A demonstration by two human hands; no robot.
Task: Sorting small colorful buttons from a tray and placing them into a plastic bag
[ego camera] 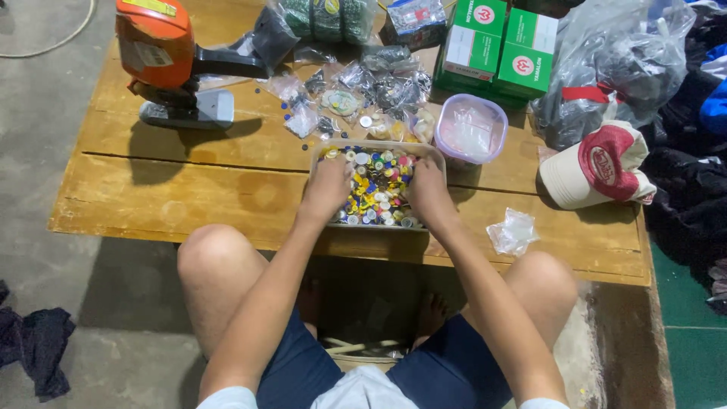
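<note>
A clear rectangular plastic box (374,144) sits near the front edge of a wooden table (189,174) and is filled with small buttons (379,185) in yellow, blue, white, green and red. My left hand (327,185) rests inside the box on its left side, fingers down in the buttons. Over on the box's right side, my right hand (425,189) is pressed among the buttons the same way. Whether either hand has buttons pinched in its fingers is hidden.
Behind the box lie several small clear bags of buttons (356,91) and a pink-rimmed tub (471,129). An orange machine (163,60) stands at the back left, green boxes (496,45) and a large plastic bag (613,68) at the back right. A red-and-white cap (598,167) and a crumpled bag (513,231) lie right.
</note>
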